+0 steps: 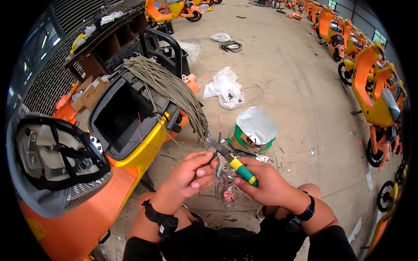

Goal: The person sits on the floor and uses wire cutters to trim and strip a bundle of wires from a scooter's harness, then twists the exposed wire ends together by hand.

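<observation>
Between the fingertips of my left hand [194, 172] is a thin black cable, its fingers closed in a pinch. A red wire end [220, 125] stands up from a dark cable just beyond the pinch. My right hand [266, 180] is wrapped round a hand tool [237, 165] with a green and yellow handle and a dark metal head. The tool's head points up and left, close to the left fingertips, and crosses the cable in this view. Whether its jaws or blade touch the cable I cannot tell.
Left of me stands a yellow-orange scooter [141, 152] with an open storage box, its seat [56, 165] tipped up. A bundle of grey-brown cables [163, 82] hangs over it. Ahead is a green bag [252, 130]; scraps litter the floor. Several scooters [370, 95] line the right.
</observation>
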The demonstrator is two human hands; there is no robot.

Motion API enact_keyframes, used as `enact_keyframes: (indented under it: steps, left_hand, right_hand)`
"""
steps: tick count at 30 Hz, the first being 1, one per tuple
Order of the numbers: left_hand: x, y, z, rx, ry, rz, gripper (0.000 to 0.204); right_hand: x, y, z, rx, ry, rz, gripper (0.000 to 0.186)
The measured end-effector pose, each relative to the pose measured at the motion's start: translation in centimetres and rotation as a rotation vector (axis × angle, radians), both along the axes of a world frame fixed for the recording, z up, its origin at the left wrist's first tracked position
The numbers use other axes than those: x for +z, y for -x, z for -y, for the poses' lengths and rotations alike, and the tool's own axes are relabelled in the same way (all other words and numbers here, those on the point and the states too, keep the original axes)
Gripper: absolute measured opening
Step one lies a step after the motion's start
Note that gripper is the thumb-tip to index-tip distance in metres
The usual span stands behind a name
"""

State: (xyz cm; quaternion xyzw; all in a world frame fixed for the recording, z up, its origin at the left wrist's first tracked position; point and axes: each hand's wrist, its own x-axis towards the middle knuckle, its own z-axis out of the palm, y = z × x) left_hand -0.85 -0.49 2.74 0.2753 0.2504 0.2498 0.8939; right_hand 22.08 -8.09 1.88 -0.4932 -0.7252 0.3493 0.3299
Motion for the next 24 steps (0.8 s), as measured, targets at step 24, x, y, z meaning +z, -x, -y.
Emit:
enact_keyframes:
  steps: [24]
  left_hand:
    - [-2.0, -1.5, 0.6, 0.314, -0.874, -0.651, 0.020]
  right_hand:
    - [0.4, 0.7, 0.2, -0.089, 0.157, 0.007, 0.030]
